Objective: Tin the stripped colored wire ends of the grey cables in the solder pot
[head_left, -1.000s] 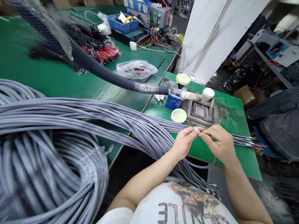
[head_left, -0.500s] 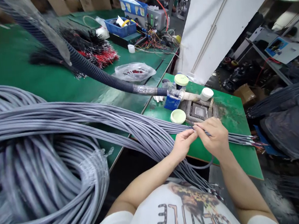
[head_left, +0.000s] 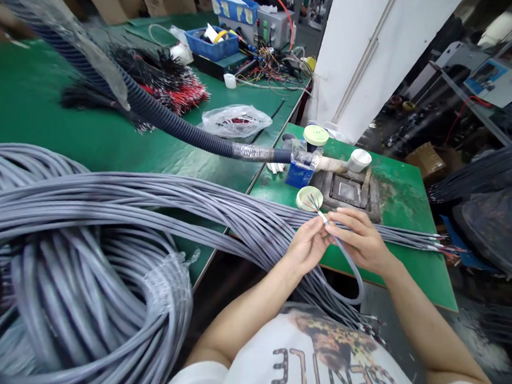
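A grey cable (head_left: 350, 262) bends up in a loop between my hands, its white-banded end pointing away from me with thin coloured wires (head_left: 314, 202) fanned out. My left hand (head_left: 308, 244) pinches this cable just below the wires. From the other side my right hand (head_left: 357, 238) grips the same spot with thumb and fingertips. Under and behind both hands runs a thick bundle of grey cables (head_left: 222, 210), whose stripped ends (head_left: 444, 246) lie at the right of the green board. Just beyond the wires sits a pale yellow-green round dish (head_left: 304, 198).
A solder pot (head_left: 348, 191) stands behind my hands, with a white cup (head_left: 359, 159) and a blue box (head_left: 298, 175) beside it. A ribbed hose (head_left: 179, 130) crosses from upper left. Large cable coils (head_left: 81, 303) fill the left. A white pillar (head_left: 386, 37) rises behind.
The cable end has come up into view between my fingers, wires now spread and pointing away. My right hand has turned and its fingers have opened out somewhat. The view has shifted slightly.
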`<state>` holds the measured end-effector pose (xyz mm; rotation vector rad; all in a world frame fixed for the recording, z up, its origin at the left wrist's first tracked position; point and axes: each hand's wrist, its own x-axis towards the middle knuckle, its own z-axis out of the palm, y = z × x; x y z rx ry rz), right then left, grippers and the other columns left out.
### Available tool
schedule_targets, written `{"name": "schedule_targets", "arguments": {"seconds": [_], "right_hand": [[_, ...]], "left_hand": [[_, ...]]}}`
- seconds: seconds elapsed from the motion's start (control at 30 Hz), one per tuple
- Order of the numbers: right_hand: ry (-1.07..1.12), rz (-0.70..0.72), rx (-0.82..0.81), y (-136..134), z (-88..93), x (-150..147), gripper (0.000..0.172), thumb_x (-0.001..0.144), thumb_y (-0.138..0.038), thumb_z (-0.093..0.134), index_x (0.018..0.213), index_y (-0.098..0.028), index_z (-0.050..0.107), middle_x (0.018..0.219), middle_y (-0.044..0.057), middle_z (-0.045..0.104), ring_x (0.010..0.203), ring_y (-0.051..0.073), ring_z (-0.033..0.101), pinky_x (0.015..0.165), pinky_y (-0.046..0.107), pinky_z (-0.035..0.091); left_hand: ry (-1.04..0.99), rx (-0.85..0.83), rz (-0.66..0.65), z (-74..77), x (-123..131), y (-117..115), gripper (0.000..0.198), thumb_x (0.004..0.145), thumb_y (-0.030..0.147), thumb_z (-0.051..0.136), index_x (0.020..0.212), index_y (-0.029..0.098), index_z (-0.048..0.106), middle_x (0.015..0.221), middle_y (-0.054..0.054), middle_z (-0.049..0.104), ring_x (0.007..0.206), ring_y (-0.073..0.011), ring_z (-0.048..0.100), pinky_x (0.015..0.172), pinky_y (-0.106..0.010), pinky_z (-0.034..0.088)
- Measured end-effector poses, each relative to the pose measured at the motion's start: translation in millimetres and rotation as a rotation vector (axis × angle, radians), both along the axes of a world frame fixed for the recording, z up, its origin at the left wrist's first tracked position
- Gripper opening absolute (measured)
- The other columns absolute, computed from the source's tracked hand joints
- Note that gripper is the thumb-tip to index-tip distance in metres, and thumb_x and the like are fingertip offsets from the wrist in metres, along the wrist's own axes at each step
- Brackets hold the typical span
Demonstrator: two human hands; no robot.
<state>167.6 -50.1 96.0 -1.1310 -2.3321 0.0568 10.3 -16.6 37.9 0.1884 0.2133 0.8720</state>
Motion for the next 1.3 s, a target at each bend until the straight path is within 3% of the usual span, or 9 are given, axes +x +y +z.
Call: {"name": "schedule_targets", "arguments": {"seconds": [0.2,0.37,0.47,0.63,0.83,1.0,1.1,1.2,1.3], "right_hand": [[0.052,0.022,-0.021,7,2.8,-8,0.04,0.088,-0.014,0.051,0.123,-0.031,0.06,0.127,0.004,0.063,0.125,0.025,0.049,0.099,0.05,0.045],[0.19,-0.194,-0.007,20,22.3,-19,0.018,0.083,-0.024,0.062,0.1,-0.025,0.068,0.096,0.005,0.068,0.095,0.023,0.059,0.086,0.043,0.048],[0.152,-0.269,-0.019,26,27.9,-29,0.013,0.077,-0.032,0.07,0.086,-0.023,0.067,0.084,0.004,0.067,0.085,0.022,0.057,0.079,0.041,0.046],[0.156,-0.33,0.094,25,25.9,-39,0.011,0.084,-0.026,0.063,0.073,-0.023,0.065,0.073,0.002,0.065,0.076,0.019,0.055,0.074,0.038,0.042],[0.103,-0.239,0.143,21,22.1,-32,0.008,0.082,-0.024,0.066,0.084,-0.028,0.072,0.078,0.001,0.07,0.081,0.02,0.059,0.078,0.041,0.042],[0.176,-0.14,0.029,16,13.9,-7,0.03,0.088,-0.018,0.056,0.113,-0.029,0.067,0.103,0.004,0.071,0.1,0.022,0.061,0.087,0.043,0.049],[0.111,-0.019,-0.03,11,2.7,-1,0.04,0.088,-0.015,0.054,0.124,-0.03,0.06,0.122,0.005,0.065,0.118,0.024,0.055,0.097,0.048,0.048],[0.072,0.032,-0.03,9,-5.6,-2,0.039,0.086,-0.024,0.062,0.124,-0.03,0.061,0.13,0.006,0.061,0.127,0.026,0.049,0.101,0.05,0.046],[0.134,0.0,-0.014,12,-4.5,-2,0.033,0.085,-0.028,0.064,0.118,-0.031,0.065,0.121,0.005,0.067,0.124,0.026,0.052,0.099,0.049,0.048]], "left_hand": [[0.079,0.07,0.043,2.2,-3,-1,0.02,0.071,0.03,0.077,0.082,0.014,0.071,0.075,-0.002,0.068,0.071,-0.0112,0.061,0.075,-0.025,0.045],[0.292,0.243,0.118,-4.4,3,-7,0.025,0.07,0.034,0.078,0.084,0.013,0.074,0.077,-0.004,0.071,0.076,-0.0141,0.062,0.083,-0.028,0.044],[0.35,0.296,0.144,-6.9,8,-11,0.024,0.071,0.035,0.078,0.083,0.014,0.075,0.079,-0.003,0.071,0.077,-0.0141,0.061,0.083,-0.028,0.043],[0.381,0.333,0.142,-7.7,12,-13,0.023,0.073,0.034,0.076,0.085,0.014,0.075,0.079,-0.003,0.071,0.078,-0.0144,0.06,0.082,-0.027,0.043],[0.296,0.201,0.126,-9.7,13,-11,0.025,0.07,0.035,0.078,0.082,0.013,0.075,0.078,-0.004,0.071,0.078,-0.0141,0.061,0.084,-0.027,0.043],[0.223,0.08,0.104,-5.7,4,-3,0.024,0.071,0.033,0.077,0.084,0.013,0.074,0.076,-0.005,0.071,0.075,-0.0128,0.062,0.08,-0.026,0.044],[0.165,0.044,0.095,-4.0,0,2,0.024,0.072,0.032,0.077,0.086,0.013,0.074,0.076,-0.004,0.07,0.073,-0.0111,0.061,0.076,-0.024,0.045],[0.137,0.038,0.058,-2.5,0,5,0.023,0.073,0.033,0.076,0.084,0.013,0.072,0.075,-0.002,0.069,0.068,-0.0098,0.06,0.072,-0.024,0.045],[0.251,0.132,0.05,-1.2,-3,6,0.025,0.075,0.037,0.073,0.084,0.013,0.072,0.075,-0.004,0.07,0.069,-0.0119,0.061,0.071,-0.025,0.045]]}}
